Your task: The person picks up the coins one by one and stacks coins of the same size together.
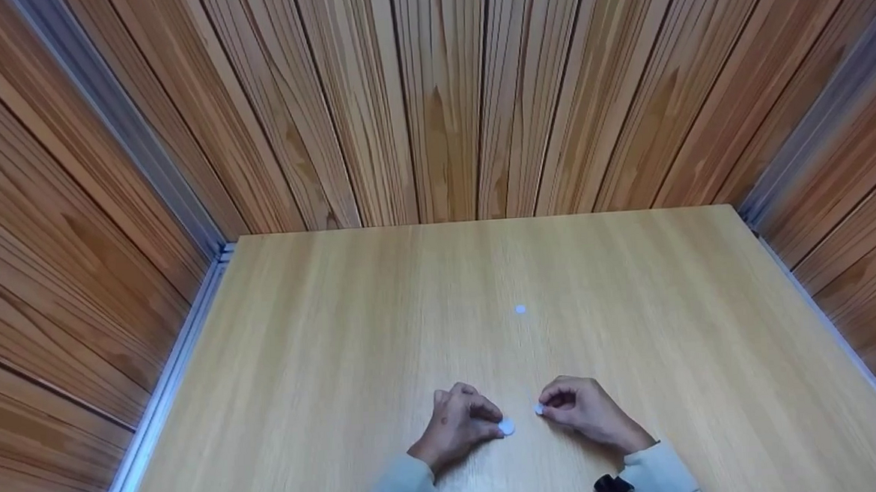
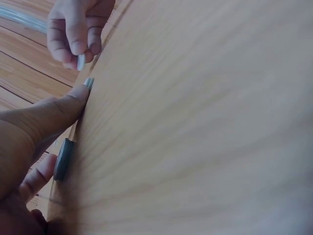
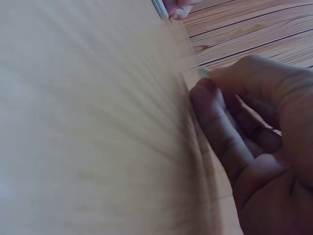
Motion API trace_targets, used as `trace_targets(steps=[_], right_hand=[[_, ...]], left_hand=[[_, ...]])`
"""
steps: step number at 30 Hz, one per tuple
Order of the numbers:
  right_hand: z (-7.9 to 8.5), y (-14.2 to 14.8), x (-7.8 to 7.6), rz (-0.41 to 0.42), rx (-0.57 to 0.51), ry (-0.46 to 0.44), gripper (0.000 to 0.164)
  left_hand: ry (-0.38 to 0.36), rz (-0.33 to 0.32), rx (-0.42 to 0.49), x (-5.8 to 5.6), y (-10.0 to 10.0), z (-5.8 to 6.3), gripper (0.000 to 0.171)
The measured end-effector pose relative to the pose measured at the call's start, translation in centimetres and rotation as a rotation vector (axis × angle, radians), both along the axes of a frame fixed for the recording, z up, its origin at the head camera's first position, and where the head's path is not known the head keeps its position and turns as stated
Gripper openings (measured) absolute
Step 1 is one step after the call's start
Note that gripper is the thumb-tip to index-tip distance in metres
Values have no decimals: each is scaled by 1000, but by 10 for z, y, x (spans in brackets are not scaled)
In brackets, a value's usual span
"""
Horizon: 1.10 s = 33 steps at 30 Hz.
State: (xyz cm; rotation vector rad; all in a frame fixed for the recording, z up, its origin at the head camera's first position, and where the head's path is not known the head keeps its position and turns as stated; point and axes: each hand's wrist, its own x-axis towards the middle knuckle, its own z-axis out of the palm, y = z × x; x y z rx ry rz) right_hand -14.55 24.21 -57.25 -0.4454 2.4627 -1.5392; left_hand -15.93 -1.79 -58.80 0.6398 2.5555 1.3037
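Observation:
My left hand (image 1: 459,425) is low over the table and pinches a round white disc (image 1: 507,427) at its edge between thumb and fingertips. In the left wrist view a thicker, darker-looking disc (image 2: 63,159) stands on edge beside a finger of that hand; the hand hides it in the head view. Across a small gap, my right hand (image 1: 585,411) pinches a smaller white disc (image 1: 539,409) between thumb and forefinger. Only a sliver of this small disc (image 3: 204,72) shows past the fingertips in the right wrist view.
Farther back on the wooden table (image 1: 322,319), a little right of its middle, lies another small white disc (image 1: 520,309). Wood-plank walls (image 1: 438,103) rise at the back and both sides, with a metal rail (image 1: 168,395) along the left table edge.

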Motion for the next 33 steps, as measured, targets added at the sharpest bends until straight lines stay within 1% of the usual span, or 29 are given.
trace_targets(steps=[7,12,15,22,29,33], right_hand=[[0,2,3,24,-8,-34,6],[-1,2,4,22,7,-60,6],[-1,1,4,20,17,-54,6],[3,-3,5,30,53,-29,5],[4,-3,7,44,53,-19,4],[5,-3,8,46,73,-17,5]], left_hand=[[-12,10,-6,0,0,1,15],[28,-14,-7,1,-1,1,15],[43,-16,-11,1,-2,1,16],[-15,2,-3,-1,-2,3,17],[-37,9,-10,-1,-1,3,16],[-56,18,-22,0,0,3,15]])
